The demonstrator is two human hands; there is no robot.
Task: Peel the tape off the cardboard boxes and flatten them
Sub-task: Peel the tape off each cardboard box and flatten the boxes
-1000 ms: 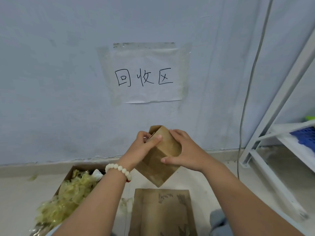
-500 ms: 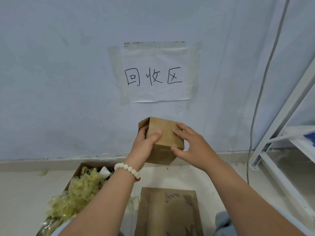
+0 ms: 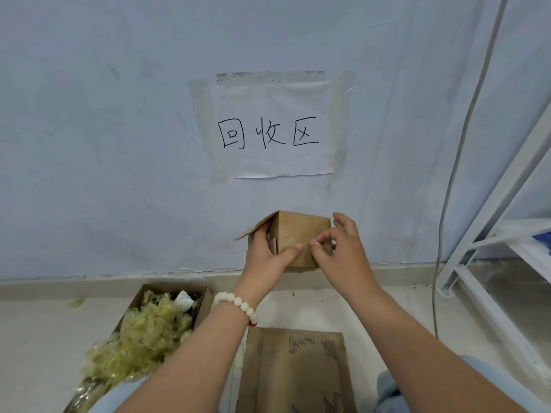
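Observation:
A small brown cardboard box (image 3: 301, 231) is held up in front of the wall, one flap sticking out at its left end. My left hand (image 3: 267, 254) grips the box from the left, fingers inside the open end and thumb across the front face. My right hand (image 3: 340, 248) is at the box's right front; its thumb and forefinger come together on the face as if pinching something small, which I cannot make out. A flattened cardboard box (image 3: 295, 374) lies on the floor below, with torn patches on its surface.
An open cardboard box (image 3: 199, 296) at lower left is full of crumpled yellowish tape. A paper sign (image 3: 274, 129) is taped to the wall. A white metal shelf frame (image 3: 489, 234) and a hanging cable (image 3: 453, 162) stand at the right.
The box was turned from a tilted, corner-down pose to level, and its left flap has opened. My right hand shifted from cupping the side to pinching at the front face.

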